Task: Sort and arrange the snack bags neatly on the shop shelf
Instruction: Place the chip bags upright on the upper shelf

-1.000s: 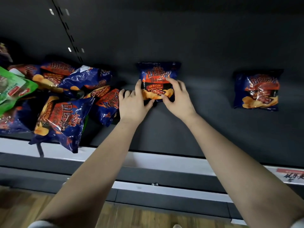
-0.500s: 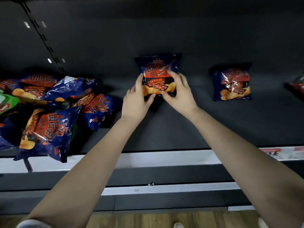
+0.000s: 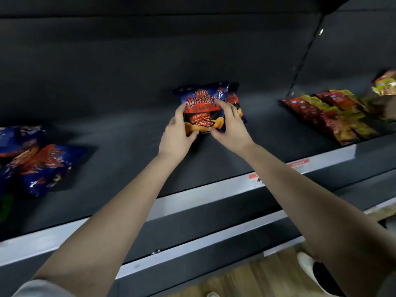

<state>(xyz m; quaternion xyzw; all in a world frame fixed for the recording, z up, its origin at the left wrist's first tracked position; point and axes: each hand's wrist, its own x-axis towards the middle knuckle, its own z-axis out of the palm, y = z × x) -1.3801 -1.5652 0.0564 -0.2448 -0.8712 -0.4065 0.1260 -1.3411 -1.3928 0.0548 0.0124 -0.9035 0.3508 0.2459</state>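
Note:
A blue and red barbecue chip bag (image 3: 203,108) stands upright near the middle of the dark shelf (image 3: 120,163). My left hand (image 3: 177,136) grips its left edge and lower corner. My right hand (image 3: 230,127) grips its right edge, fingers curled over the front. Right behind it stands a second identical bag (image 3: 235,99), mostly hidden, with only its right side showing. A loose pile of the same blue bags (image 3: 36,159) lies at the far left of the shelf.
Rows of red and yellow snack packets (image 3: 330,114) lie at the right end of the shelf. A grey price rail (image 3: 192,198) runs along the front edge, with a lower shelf under it. Wooden floor shows at the bottom right.
Both hands have carried the bag to the right along the shelf, bringing it in front of the bag that stood alone there. The view has swung right, revealing the red and yellow packets.

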